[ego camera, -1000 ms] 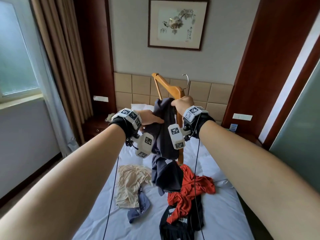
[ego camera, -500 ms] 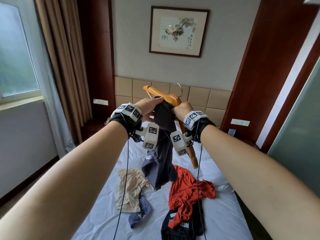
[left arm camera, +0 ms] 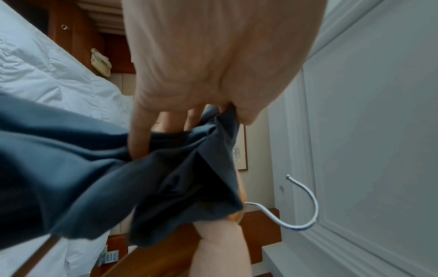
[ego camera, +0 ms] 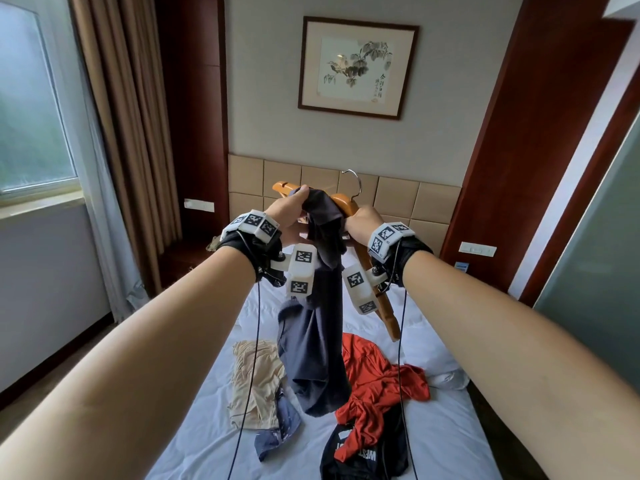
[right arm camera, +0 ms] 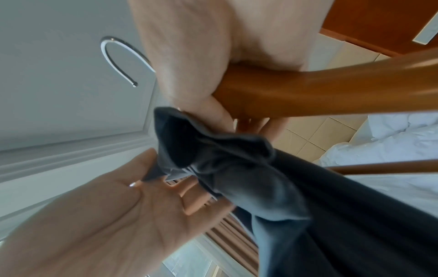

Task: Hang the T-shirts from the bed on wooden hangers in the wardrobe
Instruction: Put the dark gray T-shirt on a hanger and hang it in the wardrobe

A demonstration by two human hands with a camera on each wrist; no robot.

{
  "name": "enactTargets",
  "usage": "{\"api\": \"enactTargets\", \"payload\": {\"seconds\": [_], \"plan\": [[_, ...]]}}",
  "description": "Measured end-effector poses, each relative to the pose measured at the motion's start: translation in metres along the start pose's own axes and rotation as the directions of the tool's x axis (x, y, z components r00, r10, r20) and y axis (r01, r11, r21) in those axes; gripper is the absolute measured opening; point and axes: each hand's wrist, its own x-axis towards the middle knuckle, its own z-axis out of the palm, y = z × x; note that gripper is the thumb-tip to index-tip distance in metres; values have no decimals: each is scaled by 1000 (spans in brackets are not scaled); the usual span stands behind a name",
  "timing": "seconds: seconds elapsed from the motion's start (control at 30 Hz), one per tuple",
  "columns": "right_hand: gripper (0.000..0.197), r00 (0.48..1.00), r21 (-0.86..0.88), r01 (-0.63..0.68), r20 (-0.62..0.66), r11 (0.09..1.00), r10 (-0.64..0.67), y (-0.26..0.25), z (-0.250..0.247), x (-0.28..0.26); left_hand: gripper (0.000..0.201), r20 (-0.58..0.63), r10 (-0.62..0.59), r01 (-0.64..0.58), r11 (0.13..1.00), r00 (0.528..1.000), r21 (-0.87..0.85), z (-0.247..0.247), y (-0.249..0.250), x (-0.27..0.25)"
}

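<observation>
I hold a wooden hanger (ego camera: 341, 202) with a metal hook (ego camera: 355, 181) up over the bed. A dark navy T-shirt (ego camera: 318, 341) is bunched over its top and hangs down between my arms. My left hand (ego camera: 294, 209) pinches the bunched navy cloth (left arm camera: 180, 153) at the hanger's left arm. My right hand (ego camera: 362, 225) grips the hanger's right arm (right arm camera: 308, 90), with a fold of the shirt (right arm camera: 213, 146) against its fingers. On the bed lie a red T-shirt (ego camera: 377, 379), a beige one (ego camera: 254, 375), a blue one (ego camera: 277, 431) and a black printed one (ego camera: 360, 455).
The white bed (ego camera: 443, 438) fills the lower middle, with a padded headboard (ego camera: 398, 199) behind it. A curtained window (ego camera: 34, 98) is at left, a framed picture (ego camera: 356, 65) on the far wall, dark wood panels (ego camera: 530, 150) and a grey panel (ego camera: 599, 265) at right.
The hanger has tipped from steeply upright to nearly level. My left hand rose from the shirt's side to the cloth on top. The shirt's hem has lifted off the bed.
</observation>
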Motion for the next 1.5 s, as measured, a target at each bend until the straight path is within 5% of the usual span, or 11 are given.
{"api": "enactTargets", "payload": {"seconds": [0.27, 0.5, 0.97, 1.23, 1.37, 1.5], "plan": [[9, 991, 100, -57, 127, 993, 44, 21, 7, 1, 39, -184, 136, -183, 945, 973, -271, -2, 13, 16], [39, 960, 144, 33, 272, 989, -72, 29, 17, 1, 44, -246, 143, -228, 904, 959, -363, 3, 21, 20], [17, 988, -10, -12, 152, 1000, 14, 13, 34, 3, 39, -264, 168, -269, 871, 950, -412, -4, 21, 20], [18, 998, 50, -34, 49, 998, 31, 19, 23, 4, 27, -180, 100, -140, 964, 978, -227, -20, 0, 11], [13, 1000, 84, -27, 13, 996, 26, 19, 19, 3, 18, -75, -10, 8, 1000, 997, -21, -18, -21, 4], [21, 999, 69, -40, 12, 997, 40, 25, 22, 0, 19, 20, -22, 18, 985, 1000, 174, -10, -36, -1]]}}
